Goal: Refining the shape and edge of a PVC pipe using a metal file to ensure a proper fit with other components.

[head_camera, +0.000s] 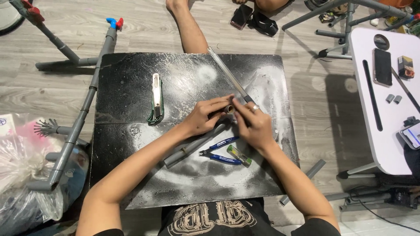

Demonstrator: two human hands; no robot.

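Head view, looking down on a black, dust-streaked bench set on a grey wood-look floor; left hand and right hand meeting near the centre of the bench, both pinched on a short tan ring-shaped piece at the upper end of a grey plastic pipe; pipe lying diagonally, lower end toward the left forearm, upper end under the fingers; judged stiff, light and smooth-walled, likely to roll or slip on the dusty surface, best gripped around the barrel close to the working end, with the small ring pinched at its rim; thin metal ruler running from the top edge of the bench down to the right hand, ring on a finger there; green-and-silver utility knife left of the hands, well apart; blue-handled cutters just below the hands, beside a small green rectangular packet with a pale label; white side table at right carrying a dark phone, a small yellow-and-black box and two short grey fittings; grey pipe frame with red and blue caps on the floor at left, above clear plastic bags; printing on the packets too small to tell.
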